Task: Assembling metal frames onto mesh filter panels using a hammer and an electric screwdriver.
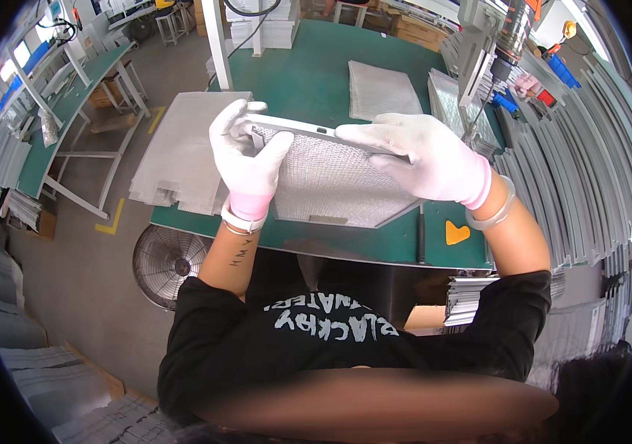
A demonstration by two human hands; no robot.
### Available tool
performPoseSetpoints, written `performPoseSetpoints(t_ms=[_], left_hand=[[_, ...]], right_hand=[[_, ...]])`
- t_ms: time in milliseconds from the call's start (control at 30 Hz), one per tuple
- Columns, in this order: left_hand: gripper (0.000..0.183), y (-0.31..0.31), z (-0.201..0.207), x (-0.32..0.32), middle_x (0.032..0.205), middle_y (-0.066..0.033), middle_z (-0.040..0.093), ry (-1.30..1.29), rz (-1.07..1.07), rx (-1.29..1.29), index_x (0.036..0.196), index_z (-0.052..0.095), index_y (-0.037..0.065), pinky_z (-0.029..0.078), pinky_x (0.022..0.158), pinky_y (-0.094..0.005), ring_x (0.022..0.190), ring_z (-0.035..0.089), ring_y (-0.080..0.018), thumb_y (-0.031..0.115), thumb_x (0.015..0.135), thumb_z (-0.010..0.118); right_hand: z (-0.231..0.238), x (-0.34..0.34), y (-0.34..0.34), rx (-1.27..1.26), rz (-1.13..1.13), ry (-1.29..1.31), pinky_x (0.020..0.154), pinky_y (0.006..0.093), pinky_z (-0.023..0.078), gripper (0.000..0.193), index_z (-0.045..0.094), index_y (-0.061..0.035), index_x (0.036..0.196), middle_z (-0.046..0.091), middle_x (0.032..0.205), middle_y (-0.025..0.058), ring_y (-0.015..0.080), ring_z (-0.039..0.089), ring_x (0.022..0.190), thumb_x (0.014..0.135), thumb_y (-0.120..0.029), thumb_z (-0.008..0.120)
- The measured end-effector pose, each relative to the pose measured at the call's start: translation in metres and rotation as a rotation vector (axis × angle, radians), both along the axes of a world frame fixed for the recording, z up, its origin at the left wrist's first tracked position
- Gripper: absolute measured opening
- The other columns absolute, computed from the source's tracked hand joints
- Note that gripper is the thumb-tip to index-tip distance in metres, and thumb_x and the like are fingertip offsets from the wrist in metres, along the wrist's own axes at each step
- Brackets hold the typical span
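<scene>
I hold a rectangular metal mesh filter panel point(330, 181) tilted up over the green workbench point(308, 81). A thin silver frame strip point(308, 129) runs along the panel's upper edge. My left hand point(248, 159), in a white glove, grips the strip's left end and the panel corner. My right hand point(423, 159), also gloved, lies over the strip's right end and presses it onto the panel. The panel's lower edge rests near the bench's front edge.
A stack of mesh sheets point(183, 152) overhangs the bench at left, another sheet point(382, 89) lies at the back. Several grey frame strips point(575, 170) are stacked at right. A hanging power screwdriver point(504, 44), an orange scraper point(455, 232), and a floor fan point(166, 263).
</scene>
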State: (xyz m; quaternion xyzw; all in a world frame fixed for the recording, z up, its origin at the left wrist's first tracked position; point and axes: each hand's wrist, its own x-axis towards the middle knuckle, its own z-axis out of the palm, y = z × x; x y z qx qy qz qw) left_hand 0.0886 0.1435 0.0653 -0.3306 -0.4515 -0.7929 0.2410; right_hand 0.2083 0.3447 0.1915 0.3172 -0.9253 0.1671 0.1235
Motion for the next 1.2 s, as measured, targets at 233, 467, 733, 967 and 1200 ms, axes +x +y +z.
performPoseSetpoints(t_ms=[233, 467, 733, 967, 1200], left_hand=[[0.057, 0.01, -0.021, -0.007, 0.118, -0.0122, 0.061, 0.009, 0.186, -0.034, 0.126, 0.054, -0.004, 0.05, 0.087, -0.0287, 0.098, 0.062, -0.0164, -0.006, 0.075, 0.08], [0.034, 0.007, -0.026, -0.017, 0.113, -0.0148, 0.066, 0.047, 0.374, -0.183, 0.121, 0.063, -0.007, 0.052, 0.087, -0.0306, 0.098, 0.065, -0.0212, 0.0, 0.088, 0.068], [0.028, 0.003, -0.02, -0.017, 0.104, -0.0165, 0.07, 0.052, 0.471, -0.231, 0.116, 0.066, -0.006, 0.054, 0.083, -0.0306, 0.092, 0.068, -0.022, 0.0, 0.089, 0.066], [0.028, 0.002, -0.02, -0.012, 0.108, -0.0159, 0.069, 0.041, 0.542, -0.246, 0.116, 0.067, -0.007, 0.054, 0.084, -0.0303, 0.095, 0.068, -0.0205, 0.0, 0.089, 0.066], [0.037, -0.001, -0.035, -0.024, 0.112, -0.0123, 0.065, 0.0, 0.131, 0.033, 0.126, 0.06, -0.005, 0.049, 0.087, -0.0268, 0.096, 0.062, -0.0172, -0.002, 0.09, 0.064]], right_hand=[[0.002, -0.003, -0.001, 0.003, -0.029, -0.014, 0.08, 0.0432, 0.051, 0.051, 0.059, -0.0061, 0.133, 0.061, 0.089, 0.0187, 0.0378, 0.062, 0.085, 0.082, 0.001, 0.055], [-0.002, -0.009, 0.005, -0.016, -0.002, 0.021, 0.075, 0.039, 0.052, 0.055, 0.058, -0.0061, 0.135, 0.062, 0.089, 0.0183, 0.0353, 0.063, 0.082, 0.081, 0.005, 0.061], [0.0, -0.006, -0.002, 0.016, -0.029, 0.074, 0.074, 0.0405, 0.051, 0.045, 0.063, -0.0063, 0.129, 0.06, 0.084, 0.0168, 0.0361, 0.062, 0.079, 0.085, -0.001, 0.058], [-0.003, -0.006, -0.001, -0.034, -0.022, 0.046, 0.074, 0.0402, 0.051, 0.043, 0.063, -0.0065, 0.129, 0.061, 0.083, 0.0173, 0.0358, 0.062, 0.079, 0.087, -0.003, 0.058], [-0.004, -0.005, -0.002, -0.067, 0.002, 0.044, 0.076, 0.0404, 0.052, 0.043, 0.064, -0.0069, 0.129, 0.063, 0.085, 0.0172, 0.0361, 0.064, 0.08, 0.087, -0.003, 0.057]])
